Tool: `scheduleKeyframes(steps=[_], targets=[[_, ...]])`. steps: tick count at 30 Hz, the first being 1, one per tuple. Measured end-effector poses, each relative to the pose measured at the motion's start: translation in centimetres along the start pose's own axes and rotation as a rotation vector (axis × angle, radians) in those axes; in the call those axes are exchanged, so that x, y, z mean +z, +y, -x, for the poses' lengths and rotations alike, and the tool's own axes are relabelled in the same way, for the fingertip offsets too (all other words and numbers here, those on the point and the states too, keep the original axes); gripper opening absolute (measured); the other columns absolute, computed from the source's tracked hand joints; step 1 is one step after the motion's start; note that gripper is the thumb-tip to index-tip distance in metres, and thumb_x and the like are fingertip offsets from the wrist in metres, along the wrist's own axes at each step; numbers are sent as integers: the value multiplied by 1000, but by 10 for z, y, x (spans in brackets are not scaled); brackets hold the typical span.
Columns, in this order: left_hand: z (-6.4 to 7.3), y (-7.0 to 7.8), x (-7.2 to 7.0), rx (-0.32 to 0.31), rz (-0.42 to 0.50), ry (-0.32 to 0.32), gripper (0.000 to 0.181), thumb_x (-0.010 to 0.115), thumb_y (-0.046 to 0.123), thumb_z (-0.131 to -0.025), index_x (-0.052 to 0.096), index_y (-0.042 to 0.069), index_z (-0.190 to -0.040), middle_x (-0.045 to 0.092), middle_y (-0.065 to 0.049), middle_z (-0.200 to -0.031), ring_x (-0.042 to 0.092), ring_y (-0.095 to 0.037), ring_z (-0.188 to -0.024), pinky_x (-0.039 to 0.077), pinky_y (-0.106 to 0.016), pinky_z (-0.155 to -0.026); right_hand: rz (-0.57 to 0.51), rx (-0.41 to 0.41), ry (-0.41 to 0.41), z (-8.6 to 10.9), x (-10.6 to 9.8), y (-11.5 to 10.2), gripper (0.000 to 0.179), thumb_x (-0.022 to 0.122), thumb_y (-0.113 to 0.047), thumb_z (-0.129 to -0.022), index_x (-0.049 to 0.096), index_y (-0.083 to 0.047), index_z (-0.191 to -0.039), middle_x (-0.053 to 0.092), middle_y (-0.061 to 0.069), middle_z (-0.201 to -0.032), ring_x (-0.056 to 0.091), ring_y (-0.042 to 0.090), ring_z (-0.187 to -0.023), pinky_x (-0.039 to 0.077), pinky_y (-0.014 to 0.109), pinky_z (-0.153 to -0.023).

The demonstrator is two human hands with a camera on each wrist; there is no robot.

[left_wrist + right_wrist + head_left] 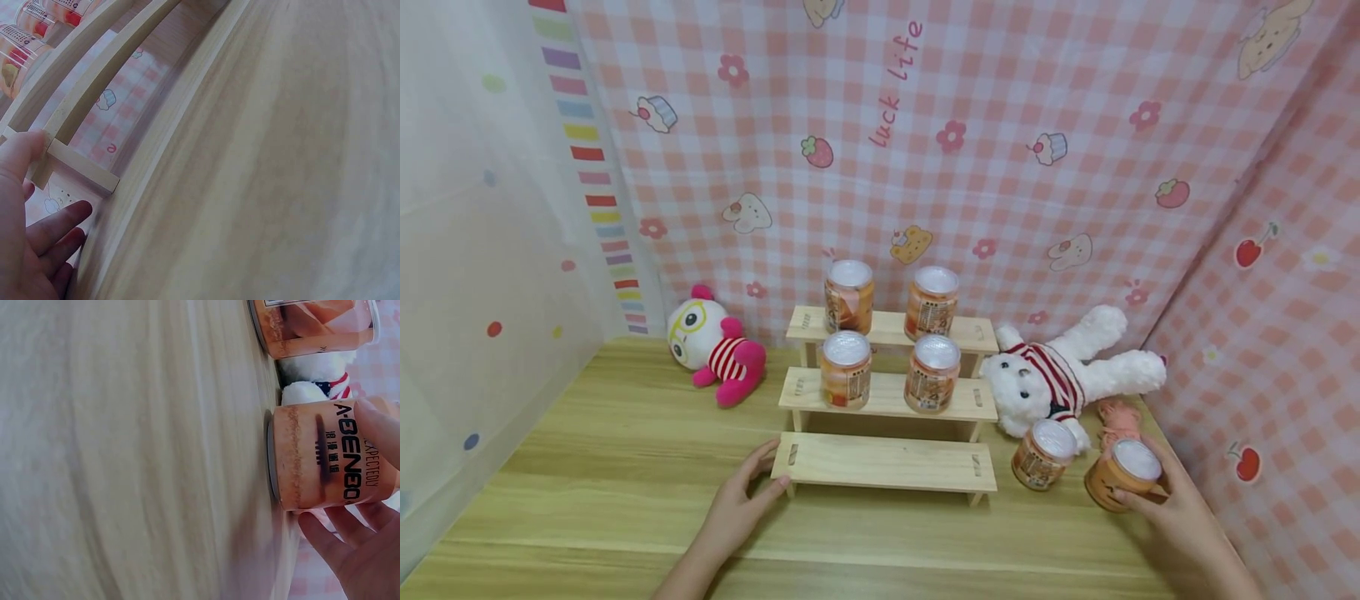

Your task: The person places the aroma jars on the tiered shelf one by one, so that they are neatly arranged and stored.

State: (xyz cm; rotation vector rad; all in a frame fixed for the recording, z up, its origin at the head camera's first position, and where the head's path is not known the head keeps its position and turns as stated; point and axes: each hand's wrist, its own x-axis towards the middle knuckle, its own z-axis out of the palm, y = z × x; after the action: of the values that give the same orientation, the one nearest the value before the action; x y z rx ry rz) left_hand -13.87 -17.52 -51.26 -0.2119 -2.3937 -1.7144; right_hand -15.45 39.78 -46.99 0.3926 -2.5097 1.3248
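My right hand (1180, 500) grips a plastic jar (312, 456) with an orange label and clear lid. Its thumb is on one side and its fingers on the other. A second jar (1043, 454) stands just left of it on the table. My left hand (737, 500) is at the left end of the bottom step (887, 462) of a wooden three-step stand. The thumb touches the step's end, and the other fingers lie loosely extended beside it in the left wrist view. Two jars stand on the middle step (887, 394) and two on the top step (891, 325).
A white plush bear (1026, 383) in a striped top lies right of the stand. Behind the gripped jar is a pink item (1120, 421). A pink-and-white plush toy (722, 350) lies at the left. Checked cloth (970, 200) hangs behind the wooden table (625, 500).
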Motion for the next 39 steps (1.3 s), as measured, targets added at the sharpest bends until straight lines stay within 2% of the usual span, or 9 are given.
scheduleKeyframes(steps=[8,20,28,39], targets=[[0,0,0,-3,-11,1,56,70,18,-89,48,15,-140,64,-11,-120,53,-28,-116,29,-56,-103,12,23,73,1,5,1,82,72,16,-75,25,12,-142,36,-19,-126,43,-13,-103,46,9,-72],[0,-1,1,-10,-12,0,56,70,19,-89,48,14,-140,64,-10,-119,53,-28,-115,30,-56,-103,58,47,131,9,7,-3,83,76,14,-72,32,8,-142,37,-20,-126,43,-12,-102,44,7,-73],[0,0,0,-9,-11,0,56,70,20,-89,48,15,-139,64,-11,-119,54,-28,-115,30,-56,-103,76,6,164,17,6,-17,84,77,15,-70,36,2,-143,41,-20,-128,46,-10,-102,44,7,-74],[-1,0,0,-15,-21,4,57,71,19,-88,47,14,-140,63,-11,-120,54,-29,-115,29,-56,-103,86,53,158,27,5,-43,85,79,11,-70,39,-4,-143,41,-18,-129,45,-8,-102,44,8,-72]])
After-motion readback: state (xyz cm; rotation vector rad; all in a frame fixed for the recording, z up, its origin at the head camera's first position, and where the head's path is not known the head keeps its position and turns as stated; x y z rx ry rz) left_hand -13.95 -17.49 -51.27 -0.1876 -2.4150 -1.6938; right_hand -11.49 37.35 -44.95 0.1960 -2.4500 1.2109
